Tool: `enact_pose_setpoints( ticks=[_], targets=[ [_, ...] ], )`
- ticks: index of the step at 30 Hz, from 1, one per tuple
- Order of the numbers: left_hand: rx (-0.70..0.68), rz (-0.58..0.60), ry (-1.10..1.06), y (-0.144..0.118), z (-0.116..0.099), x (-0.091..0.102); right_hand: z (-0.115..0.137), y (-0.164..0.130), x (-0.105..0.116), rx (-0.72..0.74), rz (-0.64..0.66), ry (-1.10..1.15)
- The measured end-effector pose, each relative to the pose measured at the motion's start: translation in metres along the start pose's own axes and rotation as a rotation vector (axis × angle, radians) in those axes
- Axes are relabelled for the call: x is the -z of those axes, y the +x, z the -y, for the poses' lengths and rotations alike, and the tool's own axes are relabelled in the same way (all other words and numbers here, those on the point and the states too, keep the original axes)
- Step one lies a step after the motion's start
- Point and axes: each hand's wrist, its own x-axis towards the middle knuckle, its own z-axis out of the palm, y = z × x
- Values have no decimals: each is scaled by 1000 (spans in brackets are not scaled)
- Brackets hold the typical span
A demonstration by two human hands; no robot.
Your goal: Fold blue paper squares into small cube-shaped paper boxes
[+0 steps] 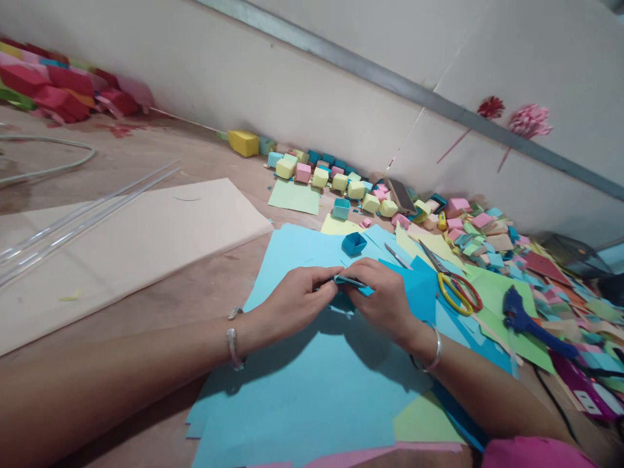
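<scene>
My left hand (312,292) and my right hand (380,292) meet over large light-blue paper sheets (302,396). Between them they pinch a small folded piece of blue paper (348,281); the fingers hide most of it, so its full shape is unclear. Just beyond the fingers sits a small open dark-blue paper box (353,244), and farther back stands a lighter blue one (341,208). To the right of my right hand lie scissors (458,289) with red and yellow handles. A thin blade or pointed tool (397,255) rests on the paper nearby.
Small paper boxes (340,182) line the wall. A blue glue gun (536,325) and a magenta power strip (585,390) with cords lie right, near piled paper scraps (502,244). At left, clear sticks (82,218) cross a cream board (195,227). A yellow box (244,143) stands behind.
</scene>
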Motion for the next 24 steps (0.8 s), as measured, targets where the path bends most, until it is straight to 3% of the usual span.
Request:
enact_pose_setpoints(
  ticks=[8,12,15,20,24],
  targets=[
    [-10,-155,-68,-1,0,3,2,2,2,-93,4,102],
    [-106,-150,61,2,-6,13,1,5,3,-206,30,214],
    [-114,-122,41,5,-6,15,-1,6,2,-287,51,275],
    [-47,-98,1,7,-3,13,-2,5,1,-224,51,259],
    [-169,-173,150,6,-2,12,-1,4,2,-161,47,210]
  ],
)
